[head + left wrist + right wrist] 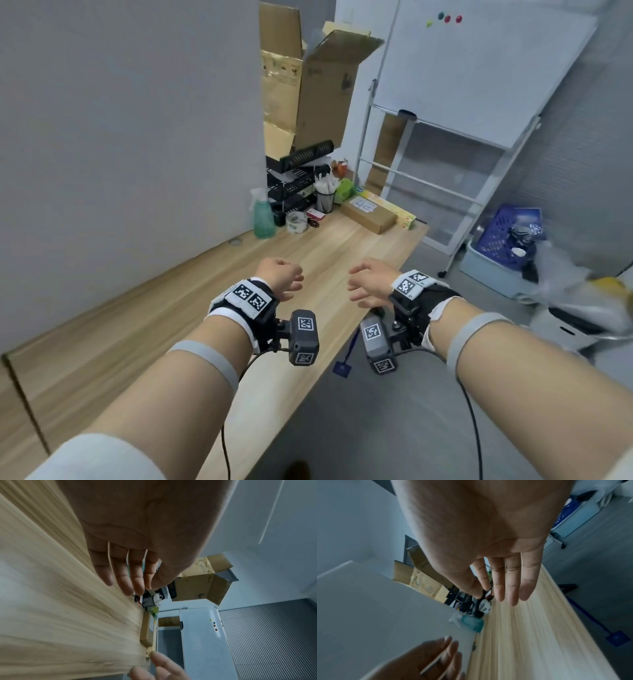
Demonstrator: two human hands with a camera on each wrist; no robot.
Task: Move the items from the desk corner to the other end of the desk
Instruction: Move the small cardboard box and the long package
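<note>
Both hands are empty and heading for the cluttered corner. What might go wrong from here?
1. The spray bottle stands tall at the near edge of the clutter; a reaching left hand might tip it.
2. The pen cup is loosely full and may spill if tilted.
3. The cardboard box lies near the desk edge; a nudge from the right hand might push it off.
</note>
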